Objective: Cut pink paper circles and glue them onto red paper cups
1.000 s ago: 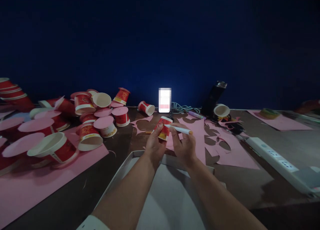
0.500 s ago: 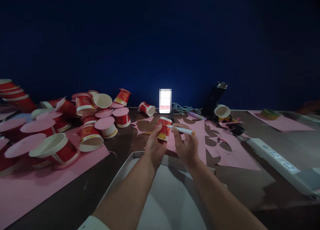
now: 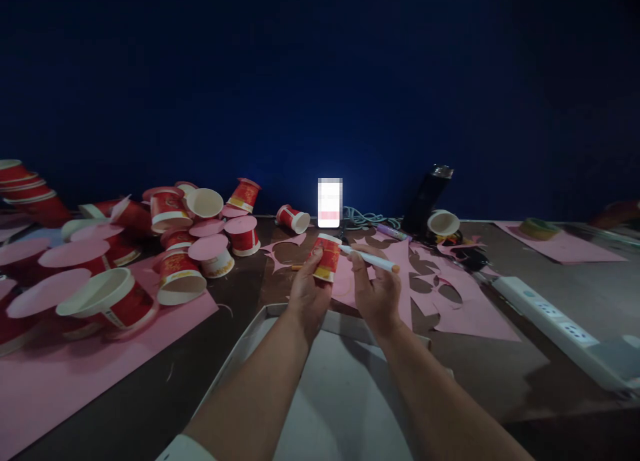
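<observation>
My left hand (image 3: 309,294) is closed around a red paper cup (image 3: 328,255) with a yellow band and a pale rim, thumb across its side. In my right hand (image 3: 376,289) is a white pen with an orange end (image 3: 377,259), gripped between thumb and fingers. The pen's tip points left at the cup's upper right edge; I cannot tell whether it touches. Beneath both forearms lies a shallow white box tray (image 3: 330,394). Behind the hands, cut pink paper (image 3: 345,281) lies on the dark table.
Many red paper cups (image 3: 183,274), several with pink discs, crowd the left over a pink sheet (image 3: 115,367). A lit phone (image 3: 330,204) stands at the back, near a dark bottle (image 3: 427,197). To the right are pink offcuts (image 3: 470,314), a power strip (image 3: 547,327) and a tape roll (image 3: 539,229).
My right hand has shifted slightly right, and the pen's orange end has swung lower and to the right. The cup in my left hand is nearly still.
</observation>
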`<state>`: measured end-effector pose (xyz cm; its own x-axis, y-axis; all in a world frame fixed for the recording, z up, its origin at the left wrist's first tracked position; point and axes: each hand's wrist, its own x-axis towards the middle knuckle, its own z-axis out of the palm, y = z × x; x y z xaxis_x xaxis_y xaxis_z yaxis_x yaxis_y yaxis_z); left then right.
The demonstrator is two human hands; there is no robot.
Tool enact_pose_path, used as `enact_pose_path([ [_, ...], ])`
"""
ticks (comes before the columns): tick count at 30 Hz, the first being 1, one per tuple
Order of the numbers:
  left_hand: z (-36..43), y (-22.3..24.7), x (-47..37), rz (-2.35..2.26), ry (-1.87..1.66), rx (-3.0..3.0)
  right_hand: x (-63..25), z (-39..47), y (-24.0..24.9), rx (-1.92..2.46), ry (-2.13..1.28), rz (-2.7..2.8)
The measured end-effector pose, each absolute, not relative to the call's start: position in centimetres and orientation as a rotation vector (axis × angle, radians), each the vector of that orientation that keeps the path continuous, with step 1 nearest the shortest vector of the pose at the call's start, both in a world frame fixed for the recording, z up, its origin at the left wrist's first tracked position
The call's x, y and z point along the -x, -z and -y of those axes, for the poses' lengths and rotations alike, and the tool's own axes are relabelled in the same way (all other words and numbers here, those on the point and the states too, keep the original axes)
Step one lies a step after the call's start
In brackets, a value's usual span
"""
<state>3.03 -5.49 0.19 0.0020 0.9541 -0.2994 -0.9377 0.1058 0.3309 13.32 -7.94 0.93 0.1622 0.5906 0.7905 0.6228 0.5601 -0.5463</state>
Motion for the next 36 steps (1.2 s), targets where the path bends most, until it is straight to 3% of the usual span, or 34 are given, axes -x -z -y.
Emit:
enact_pose_path([
  [36, 6.03, -0.46, -3.39, -0.570, -1.449, -0.094, -13.31, 7.81, -0.88, 1.047, 0.052, 1.543],
])
